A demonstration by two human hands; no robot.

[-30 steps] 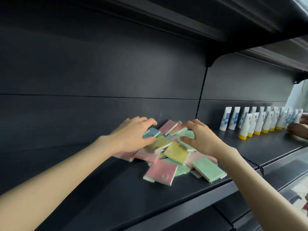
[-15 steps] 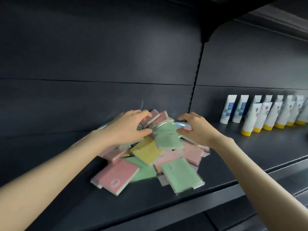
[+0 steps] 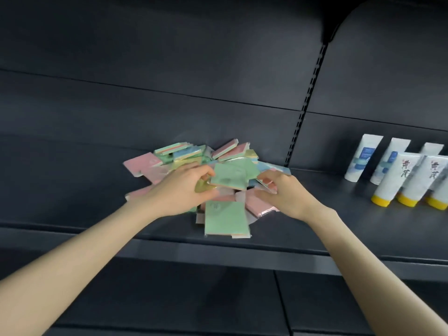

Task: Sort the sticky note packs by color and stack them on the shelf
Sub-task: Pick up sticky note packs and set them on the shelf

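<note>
A dark shelf [image 3: 315,229] with a dark back panel [image 3: 145,69] is seen across the whole view. On its right part, white tubes [image 3: 388,183] with yellow caps are standing upright, well apart from the rest. Near the middle, close to the back panel, a loose pile of sticky note packs [image 3: 184,154] is lying in pink, green, yellow and blue, unsorted, the packs overlapped and tilted. Both bare arms are stretched from the near side to this pile. The left hand [image 3: 179,192] is placed on the left near part of the pile. Its grip is pressed on the left edge of the upper green pack [image 3: 230,175], which is pinched between thumb and forefinger on top of the pile. A yellow pack [image 3: 202,187] is partly covered by the same fingers. The right hand [image 3: 283,197] is put just beside the upper green pack, on its right. Its fingers are curled, but whether anything is pinched in this grip cannot be told. Another green pack [image 3: 225,220] is lying flat at the near edge of the pile.
</note>
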